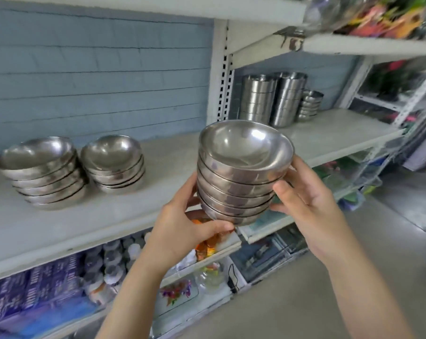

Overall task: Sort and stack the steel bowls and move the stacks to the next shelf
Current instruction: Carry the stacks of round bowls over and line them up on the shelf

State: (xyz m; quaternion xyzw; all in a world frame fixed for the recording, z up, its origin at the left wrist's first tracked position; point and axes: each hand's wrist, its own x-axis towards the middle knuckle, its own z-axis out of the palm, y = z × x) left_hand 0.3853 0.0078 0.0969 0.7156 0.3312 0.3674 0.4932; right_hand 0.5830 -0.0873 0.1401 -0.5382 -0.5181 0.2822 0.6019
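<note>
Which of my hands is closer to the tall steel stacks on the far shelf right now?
Right. The right hand grips the held bowl stack on the side below the tall stacks; the left hand grips its opposite side, farther away.

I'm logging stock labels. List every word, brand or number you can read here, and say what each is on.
No text is legible.
Purple-blue boxes on the lower shelf: pale print, too blurred to read.
Held bowl stack: no markings visible.
Left bowl stack and middle bowl stack: no markings visible.
Tall steel stacks on the next shelf: no markings visible.
</note>
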